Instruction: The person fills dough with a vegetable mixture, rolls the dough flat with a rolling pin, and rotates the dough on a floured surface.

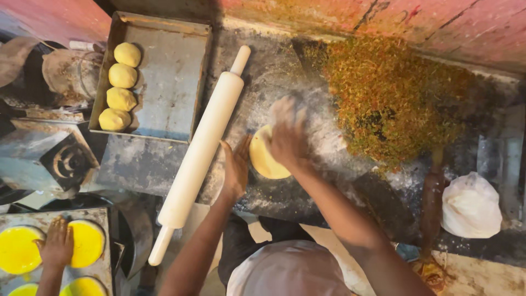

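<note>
Head view: I press my right hand (287,134) flat, unclenched, on the round yellow dough disc (266,156); my left hand (236,167) touches its edge, open, beside the long white wooden rolling pin (200,153).

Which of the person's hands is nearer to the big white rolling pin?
The left hand, at the dough disc's left edge, just right of the rolling pin. The right hand presses the disc, farther right.
</note>
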